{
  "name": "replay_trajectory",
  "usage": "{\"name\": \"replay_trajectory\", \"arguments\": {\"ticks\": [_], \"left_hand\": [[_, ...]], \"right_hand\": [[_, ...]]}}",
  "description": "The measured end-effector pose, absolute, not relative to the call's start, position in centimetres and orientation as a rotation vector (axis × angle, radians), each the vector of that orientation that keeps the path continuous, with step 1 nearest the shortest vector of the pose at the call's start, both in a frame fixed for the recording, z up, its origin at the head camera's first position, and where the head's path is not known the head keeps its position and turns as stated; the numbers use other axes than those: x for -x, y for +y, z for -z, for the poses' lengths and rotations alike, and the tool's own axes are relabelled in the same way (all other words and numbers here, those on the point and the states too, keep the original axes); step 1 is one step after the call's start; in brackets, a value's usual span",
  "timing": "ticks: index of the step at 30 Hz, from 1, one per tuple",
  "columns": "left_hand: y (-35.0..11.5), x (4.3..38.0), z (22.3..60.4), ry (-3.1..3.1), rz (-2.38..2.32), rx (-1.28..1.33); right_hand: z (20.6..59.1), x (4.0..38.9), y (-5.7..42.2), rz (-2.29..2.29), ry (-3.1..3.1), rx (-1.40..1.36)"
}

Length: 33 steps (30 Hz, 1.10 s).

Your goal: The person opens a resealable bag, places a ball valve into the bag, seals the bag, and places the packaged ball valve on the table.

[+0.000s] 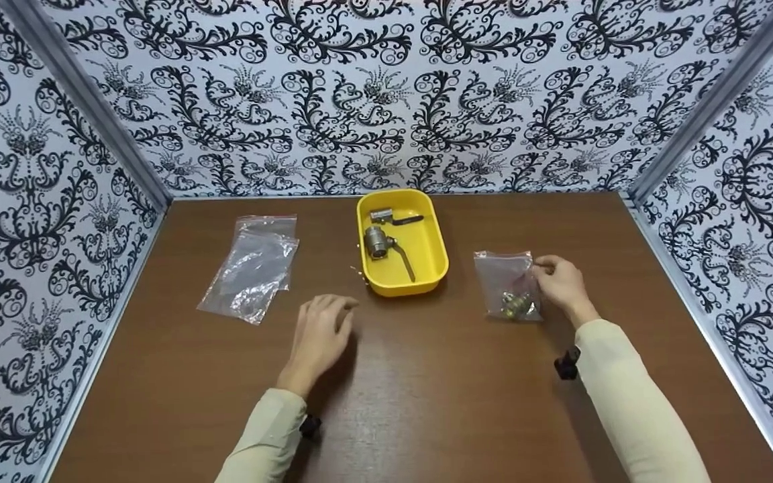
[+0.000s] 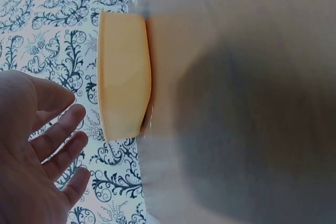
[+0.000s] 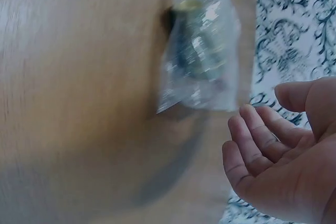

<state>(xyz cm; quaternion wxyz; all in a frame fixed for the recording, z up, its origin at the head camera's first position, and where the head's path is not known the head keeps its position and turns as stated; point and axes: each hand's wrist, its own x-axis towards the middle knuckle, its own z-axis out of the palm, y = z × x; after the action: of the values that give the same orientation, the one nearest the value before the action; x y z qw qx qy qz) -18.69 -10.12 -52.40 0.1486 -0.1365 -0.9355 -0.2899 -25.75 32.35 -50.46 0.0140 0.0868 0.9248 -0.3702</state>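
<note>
My right hand (image 1: 563,285) is beside the right edge of a clear zip bag (image 1: 498,268) that lies on the table with small brass-coloured fittings (image 1: 517,305) inside. In the right wrist view its fingers are loosely bent, the thumb stands apart from them, and nothing is between them. Over the table, left of centre, my left hand (image 1: 319,332) hovers with relaxed, spread fingers, holding nothing. It is nearest to a yellow tray (image 1: 432,272), in which lie a larger metal ball valve (image 1: 376,243) with a lever and a smaller one (image 1: 381,215) with a dark lever.
Flat clear zip bags (image 1: 245,268) overlap on the left of the brown table (image 1: 420,389). Small metal bits (image 1: 359,272) are by the tray's left wall. Patterned panels (image 1: 386,100) enclose the table at the back and both sides.
</note>
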Motion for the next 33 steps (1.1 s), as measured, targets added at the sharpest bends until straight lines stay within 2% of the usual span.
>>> {"name": "replay_trajectory", "arguments": {"ticks": [6, 14, 24, 33], "left_hand": [[-11.7, 19.8, 51.9, -2.77, 0.757, 0.331], [-14.4, 22.1, 53.1, -2.86, 0.659, 0.206], [-17.1, 24.6, 54.8, -2.949, 0.635, 0.115], [-18.6, 26.1, 55.4, -3.136, 0.516, 0.035]], "right_hand": [[49.6, 24.5, 29.9, 1.267, 2.911, -0.034], [49.7, 22.1, 25.5, 1.365, 2.839, 0.256], [51.3, 19.9, 21.3, 1.297, 2.681, 0.493], [51.7, 19.0, 18.7, 1.285, 2.514, 0.556]]}}
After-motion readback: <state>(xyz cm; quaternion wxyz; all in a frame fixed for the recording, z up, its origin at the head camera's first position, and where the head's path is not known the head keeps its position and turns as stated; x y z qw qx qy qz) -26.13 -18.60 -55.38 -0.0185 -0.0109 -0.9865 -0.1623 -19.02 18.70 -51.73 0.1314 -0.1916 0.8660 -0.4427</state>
